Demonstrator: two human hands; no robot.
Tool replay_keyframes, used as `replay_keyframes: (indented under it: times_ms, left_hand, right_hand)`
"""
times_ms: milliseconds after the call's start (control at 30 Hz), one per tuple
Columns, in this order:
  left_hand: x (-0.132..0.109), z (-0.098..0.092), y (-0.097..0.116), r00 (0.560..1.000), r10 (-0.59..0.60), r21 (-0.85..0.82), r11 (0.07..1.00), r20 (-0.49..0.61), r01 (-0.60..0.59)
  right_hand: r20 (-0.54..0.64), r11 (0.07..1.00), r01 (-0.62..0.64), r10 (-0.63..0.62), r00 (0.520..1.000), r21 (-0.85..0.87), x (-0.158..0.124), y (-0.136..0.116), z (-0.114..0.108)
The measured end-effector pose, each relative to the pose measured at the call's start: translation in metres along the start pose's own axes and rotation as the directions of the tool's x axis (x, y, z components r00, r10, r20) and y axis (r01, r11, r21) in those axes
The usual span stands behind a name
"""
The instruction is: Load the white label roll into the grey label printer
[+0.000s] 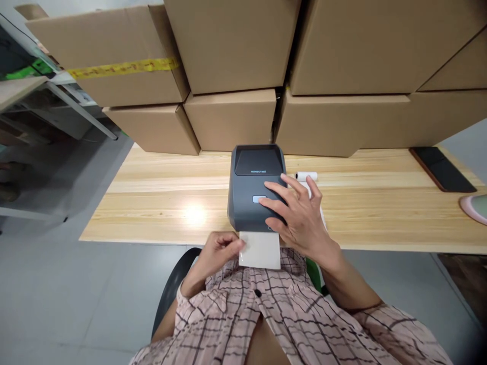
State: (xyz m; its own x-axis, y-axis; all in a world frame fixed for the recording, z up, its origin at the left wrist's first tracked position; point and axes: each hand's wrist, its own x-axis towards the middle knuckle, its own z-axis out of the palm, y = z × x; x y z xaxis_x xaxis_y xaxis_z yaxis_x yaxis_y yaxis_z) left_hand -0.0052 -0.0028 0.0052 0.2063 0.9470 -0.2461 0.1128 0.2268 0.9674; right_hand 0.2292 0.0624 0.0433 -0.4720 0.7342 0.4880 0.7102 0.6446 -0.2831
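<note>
A dark grey label printer (pixel 247 213) stands at the table's front edge, with a light button (pixel 259 199) on its top. From its front side a blank white label sheet (pixel 262 251) sticks out over the edge. My left hand (pixel 220 251) pinches the left edge of that sheet between thumb and curled fingers. Spread over the printer's right side is my right hand (pixel 297 213), one fingertip on the right end of the button. Its other fingers are apart, and nothing is held in it.
Behind the printer, stacked cardboard boxes (pixel 232 121) line the back of the wooden table (pixel 152 203). A small white roll (pixel 306 176) lies right of the printer, with white paper partly hidden by my right hand. Farther right are a phone (pixel 441 167) and a pink-rimmed object (pixel 474 209).
</note>
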Motion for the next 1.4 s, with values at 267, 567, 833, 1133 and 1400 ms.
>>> replay_keyframes:
  times_ms: [267,567,833,1133,1400]
  left_hand:
    - [0.016,0.005,-0.005,0.797,0.433,0.175,0.901,-0.421,-0.397]
    - [0.026,0.017,-0.029,0.822,0.507,0.236,0.859,-0.258,-0.455]
    - [0.065,-0.008,0.017,0.584,0.773,0.489,0.62,-0.248,-0.613]
    - [0.131,-0.039,0.046,0.872,0.452,0.238,0.882,-0.188,-0.406]
    - [0.131,-0.03,0.033,0.959,0.257,0.162,0.958,-0.12,-0.237]
  right_hand:
    - [-0.054,0.989,-0.048,0.056,0.997,0.142,-0.01,0.001,0.014]
    - [-0.047,0.71,-0.336,0.46,0.887,0.62,-0.066,-0.015,0.055]
    - [-0.162,0.905,-0.193,0.27,0.949,0.379,-0.009,0.006,0.0]
    - [-0.344,0.968,-0.105,0.181,0.921,0.228,0.134,0.064,-0.002]
    - [-0.277,0.967,-0.129,0.189,0.942,0.221,0.18,0.097,-0.006]
